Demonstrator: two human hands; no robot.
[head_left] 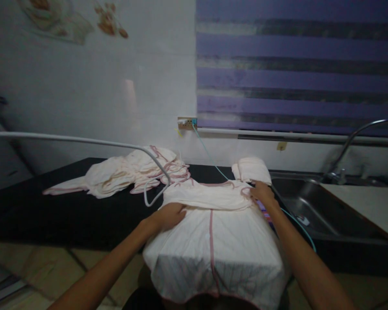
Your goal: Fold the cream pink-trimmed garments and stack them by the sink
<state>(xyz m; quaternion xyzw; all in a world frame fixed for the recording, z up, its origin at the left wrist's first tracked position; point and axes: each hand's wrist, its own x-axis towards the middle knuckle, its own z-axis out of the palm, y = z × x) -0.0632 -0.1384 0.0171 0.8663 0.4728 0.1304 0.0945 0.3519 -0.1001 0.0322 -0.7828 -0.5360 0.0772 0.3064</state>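
A white garment with pink trim (194, 234) lies across the dark counter, its lower part hanging over the front edge. A pink line runs down its middle, and its upper part makes a loose fold. My left hand (172, 215) is closed on the garment's left side, thumb on top and the other fingers mostly hidden. At the upper right, by the shoulder, my right hand (261, 192) grips the cloth near a pink-edged opening. A purple printed item (264, 212) shows partly under my right forearm.
Left of the garment, more white pink-edged clothes (123, 172) lie heaped on the counter (71, 215). A folded white stack (252, 168) sits at the back, beside the sink (326, 211) and faucet (339, 161). A white bent tube (84, 140) crosses the left foreground. A teal cable (210, 155) runs from the wall socket (186, 123).
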